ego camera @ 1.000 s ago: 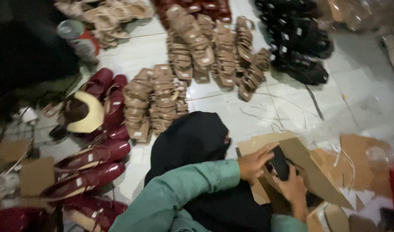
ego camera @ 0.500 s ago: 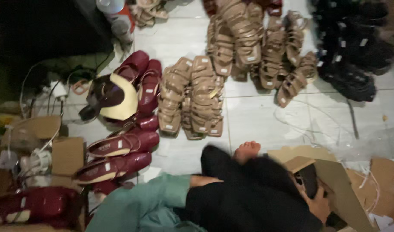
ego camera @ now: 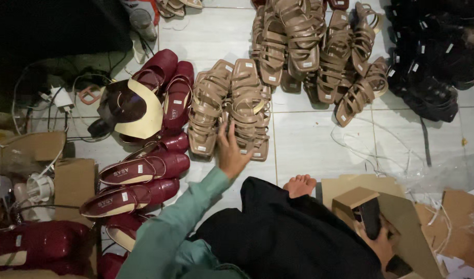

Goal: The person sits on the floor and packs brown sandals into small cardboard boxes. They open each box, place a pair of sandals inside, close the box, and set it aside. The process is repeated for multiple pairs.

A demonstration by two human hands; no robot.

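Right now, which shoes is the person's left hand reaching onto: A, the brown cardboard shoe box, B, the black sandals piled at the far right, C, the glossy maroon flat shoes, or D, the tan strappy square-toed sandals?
D: the left hand rests its fingers on the near end of the tan strappy square-toed sandals, apart from the other shoes.

Pale tiled floor (ego camera: 319, 150) w/ dark grout lines, dimly lit, deep shadow at upper-left corner.

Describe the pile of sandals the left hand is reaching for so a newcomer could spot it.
On the white tiled floor, find the dark red shoes at left. Just right of them lies the small tan strappy sandal pile, under the left hand. It lies apart from the bigger tan heap above.
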